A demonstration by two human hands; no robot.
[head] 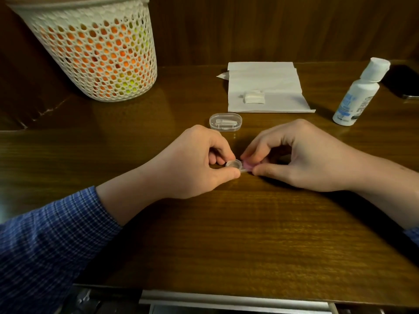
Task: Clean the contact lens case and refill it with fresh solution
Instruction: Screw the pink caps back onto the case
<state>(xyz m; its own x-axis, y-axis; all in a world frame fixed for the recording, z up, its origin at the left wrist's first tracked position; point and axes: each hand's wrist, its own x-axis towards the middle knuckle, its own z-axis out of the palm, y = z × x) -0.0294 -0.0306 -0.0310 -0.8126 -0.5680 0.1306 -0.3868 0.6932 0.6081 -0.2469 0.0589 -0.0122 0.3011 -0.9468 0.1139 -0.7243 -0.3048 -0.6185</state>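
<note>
The small clear contact lens case (234, 164) sits between my hands at the middle of the wooden table (226, 234). My left hand (195, 162) pinches its open left well between thumb and fingers. My right hand (299, 155) pinches the pink cap (247, 165) on the case's right well. The white solution bottle (358, 94) stands capped at the far right. A folded white tissue (265, 87) lies behind my hands, with a small white pad (254, 97) on it.
A clear oval plastic box (225, 122) with small tools inside lies just behind my left hand. A white mesh basket (95, 48) with orange and yellow contents stands at the back left. A dark phone (405, 82) lies at the far right edge.
</note>
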